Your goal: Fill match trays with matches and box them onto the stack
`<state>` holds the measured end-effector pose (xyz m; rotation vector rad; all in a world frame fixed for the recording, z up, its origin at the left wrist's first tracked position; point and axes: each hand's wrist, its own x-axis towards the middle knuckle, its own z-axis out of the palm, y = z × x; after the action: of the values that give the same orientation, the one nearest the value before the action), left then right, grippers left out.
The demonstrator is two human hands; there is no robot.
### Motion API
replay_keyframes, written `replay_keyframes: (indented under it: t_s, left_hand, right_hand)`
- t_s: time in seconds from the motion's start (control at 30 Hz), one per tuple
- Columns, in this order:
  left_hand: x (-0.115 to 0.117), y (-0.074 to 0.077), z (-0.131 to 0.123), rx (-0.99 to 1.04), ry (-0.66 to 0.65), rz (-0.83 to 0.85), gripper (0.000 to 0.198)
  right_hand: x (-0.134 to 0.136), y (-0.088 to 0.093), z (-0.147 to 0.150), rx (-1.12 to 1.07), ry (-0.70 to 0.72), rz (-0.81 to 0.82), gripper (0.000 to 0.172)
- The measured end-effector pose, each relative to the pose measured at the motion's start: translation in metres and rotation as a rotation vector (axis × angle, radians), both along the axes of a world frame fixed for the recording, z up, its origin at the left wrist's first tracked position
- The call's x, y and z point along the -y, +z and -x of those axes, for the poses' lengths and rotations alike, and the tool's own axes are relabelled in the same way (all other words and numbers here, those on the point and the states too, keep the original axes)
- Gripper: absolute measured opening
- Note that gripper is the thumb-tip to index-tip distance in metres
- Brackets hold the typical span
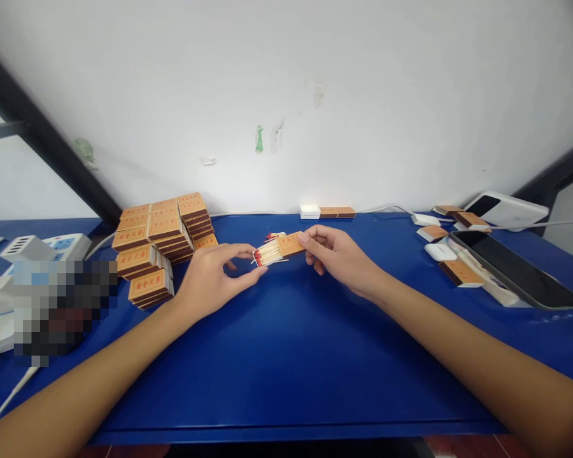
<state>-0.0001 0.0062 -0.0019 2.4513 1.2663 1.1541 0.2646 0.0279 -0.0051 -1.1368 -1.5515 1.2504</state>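
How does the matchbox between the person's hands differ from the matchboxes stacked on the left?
The held matchbox is slid open, showing red-tipped matches; the stacked matchboxes look shut. The held matchbox is between the left hand and right hand, while the stacked matchboxes rest in piles on the blue table. Both have orange tops with red lettering.

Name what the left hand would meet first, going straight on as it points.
The open matchbox, which the left hand appears to hold; beyond it, probably the right hand, though depth is unclear.
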Motion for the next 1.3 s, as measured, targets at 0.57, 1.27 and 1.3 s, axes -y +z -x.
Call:
replay_keyframes:
  t_s: [0.57, 1.27, 1.3]
  left_hand:
    - [0.000, 0.000, -0.002, 0.047, -0.029, 0.029, 0.034]
    - [0.002, -0.001, 0.000, 0.181, -0.023, 0.067, 0.040]
    - [0.002, 0.000, 0.000, 0.192, -0.023, 0.066, 0.040]
  right_hand:
    - [0.004, -0.001, 0.003, -0.021, 0.024, -0.057, 0.040]
    - [0.057, 0.002, 0.034, 0.126, 0.238, -0.173, 0.068]
    - [0.057, 0.001, 0.034, 0.117, 0.238, -0.164, 0.068]
